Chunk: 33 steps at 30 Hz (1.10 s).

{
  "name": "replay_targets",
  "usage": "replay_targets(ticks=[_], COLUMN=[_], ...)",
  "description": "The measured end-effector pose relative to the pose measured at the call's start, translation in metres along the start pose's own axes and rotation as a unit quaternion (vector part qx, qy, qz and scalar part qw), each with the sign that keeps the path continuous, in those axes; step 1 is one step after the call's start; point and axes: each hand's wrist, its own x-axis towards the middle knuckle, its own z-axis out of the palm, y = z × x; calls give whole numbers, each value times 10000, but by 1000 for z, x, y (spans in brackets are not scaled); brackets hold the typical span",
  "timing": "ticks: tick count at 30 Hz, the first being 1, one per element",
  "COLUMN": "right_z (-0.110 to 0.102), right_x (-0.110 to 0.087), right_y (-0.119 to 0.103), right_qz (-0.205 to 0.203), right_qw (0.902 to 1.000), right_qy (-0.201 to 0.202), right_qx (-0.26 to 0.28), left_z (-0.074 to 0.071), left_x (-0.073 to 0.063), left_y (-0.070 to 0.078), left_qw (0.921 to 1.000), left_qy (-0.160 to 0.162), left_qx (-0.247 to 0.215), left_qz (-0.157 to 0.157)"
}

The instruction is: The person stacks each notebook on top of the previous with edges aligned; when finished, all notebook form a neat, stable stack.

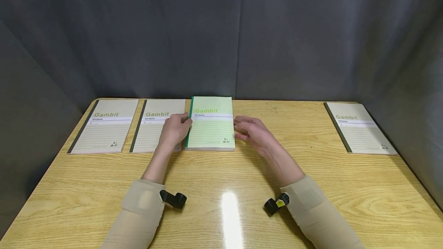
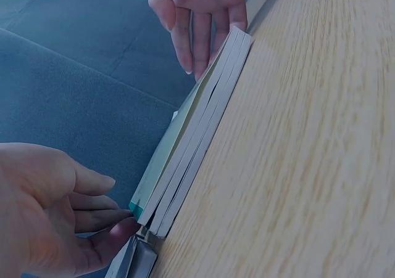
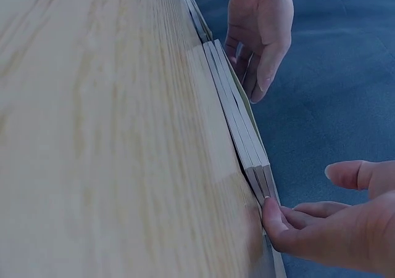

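A green-covered Gambit notebook (image 1: 210,126) lies on top of a small stack of notebooks, near the back of the table. Their page edges (image 2: 203,130) show as layers in the left wrist view. My left hand (image 1: 175,129) is at the dark green spine, fingertips against the stack's side and thumb held apart from it. Over on the opposite side, my right hand (image 1: 252,130) has its fingertips right at the right edge, thumb raised off the cover in the right wrist view. Beneath my left hand, a grey Gambit notebook (image 1: 152,133) is partly covered.
Another grey Gambit notebook (image 1: 104,130) lies at the far left, and one more grey notebook (image 1: 360,130) at the far right. Dark grey curtains (image 1: 221,34) enclose the back and sides of the wooden table (image 1: 194,180).
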Motion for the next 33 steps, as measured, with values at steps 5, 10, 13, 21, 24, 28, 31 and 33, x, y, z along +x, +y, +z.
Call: replay_targets(ticks=[5,10,13,21,24,28,31,33], right_z=[0,0,0,-11,-24,-51,-83,-106], right_x=[-1,-1,-1,-4,-9,-18,-28,-36], right_y=[0,0,1,-1,-5,-11,-14,-16], right_qz=[40,22,20,-9,-140,-399,-624,-747], right_qw=[10000,10000,10000,10000,9998,9985,9963,9943], right_qy=[15,-48,-42,11,66,92,149,226], right_qx=[20,-3,18,-32,-141,-377,-579,-724], left_z=[0,0,-1,-6,-11,-12,-3,9], left_x=[0,1,2,2,0,-8,-16,-19], left_y=[-1,-3,-4,-3,4,18,35,47], left_qw=[10000,9999,9999,9974,9923,9831,9743,9676], left_qy=[-32,-49,-76,108,420,688,621,471], left_qx=[-10,-89,-141,-596,-937,-1349,-1780,-2105], left_qz=[15,38,60,378,692,1030,1235,1315])
